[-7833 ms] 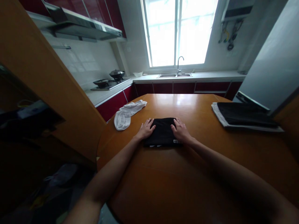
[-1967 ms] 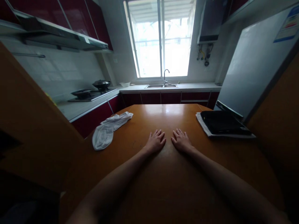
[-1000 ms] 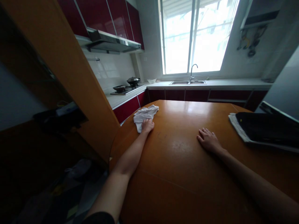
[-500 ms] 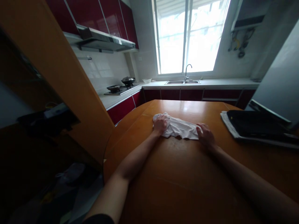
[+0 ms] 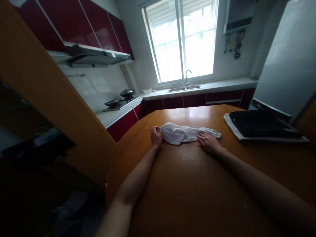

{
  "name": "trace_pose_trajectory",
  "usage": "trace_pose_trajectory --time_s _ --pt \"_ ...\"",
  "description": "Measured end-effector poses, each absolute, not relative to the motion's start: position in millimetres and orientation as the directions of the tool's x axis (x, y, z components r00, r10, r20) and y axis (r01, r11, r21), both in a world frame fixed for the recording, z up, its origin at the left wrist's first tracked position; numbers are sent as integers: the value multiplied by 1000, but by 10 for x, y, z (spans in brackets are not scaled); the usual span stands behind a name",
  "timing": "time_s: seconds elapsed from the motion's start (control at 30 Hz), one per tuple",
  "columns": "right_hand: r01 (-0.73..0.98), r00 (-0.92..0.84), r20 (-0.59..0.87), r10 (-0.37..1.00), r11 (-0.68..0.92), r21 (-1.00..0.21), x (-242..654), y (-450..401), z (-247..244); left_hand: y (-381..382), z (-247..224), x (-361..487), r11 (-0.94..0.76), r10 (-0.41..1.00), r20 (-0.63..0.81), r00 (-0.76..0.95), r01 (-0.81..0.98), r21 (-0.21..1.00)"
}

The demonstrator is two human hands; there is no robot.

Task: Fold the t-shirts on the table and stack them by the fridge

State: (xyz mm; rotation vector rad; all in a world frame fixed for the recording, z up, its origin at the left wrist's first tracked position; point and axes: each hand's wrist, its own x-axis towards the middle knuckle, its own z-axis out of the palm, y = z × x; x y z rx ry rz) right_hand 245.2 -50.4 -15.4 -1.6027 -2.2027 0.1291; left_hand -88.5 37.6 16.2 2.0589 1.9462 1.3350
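A bunched white cloth (image 5: 176, 134) lies stretched sideways across the wooden table (image 5: 182, 174). My left hand (image 5: 156, 135) is closed in a pinch on its left end, slightly raising the fabric there. On the right part of the cloth my right hand (image 5: 209, 143) rests palm down with its fingers extended, pressing on the fabric. The cloth's right tip sticks out beyond those fingers.
A folded black item (image 5: 261, 123) lies on a white cloth-like layer (image 5: 234, 130) at the table's right side. Behind stand a counter with a sink (image 5: 177, 89) and a stove with pans (image 5: 127, 93). A wooden panel (image 5: 61, 98) rises at left.
The left hand has gone from resting on the cloth to pinching its left end. The right hand has shifted from the right edge onto the fabric. The view has tilted and turned a little.
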Motion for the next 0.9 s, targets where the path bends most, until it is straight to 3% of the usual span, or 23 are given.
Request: trace_pose_trajectory --time_s 0.17,0.27,0.4,0.6,0.7,0.83,0.9 --pt "905 -132 365 922 262 -335 2615 -428 -139 274 101 -782 -278 849 526 -54 800 532" --pt "885 -144 475 868 328 -330 2508 -490 -124 195 68 -649 -418 866 461 192 783 460" --pt "876 -149 515 844 355 -327 2366 -558 -121 77 97 -522 -613 784 370 498 715 337" --pt "888 3 527 850 240 -392 2435 -519 -105 -220 201 -338 -745 667 363 651 564 357" --pt "860 -63 593 803 345 -376 2395 -573 -45 -308 231 -238 -738 674 407 617 577 350" --pt "780 -323 563 760 551 -297 2161 -768 44 -160 212 -286 -578 761 568 314 725 375" --pt "744 -423 521 742 612 -268 2018 -889 77 7 163 -416 -512 789 569 231 760 400"
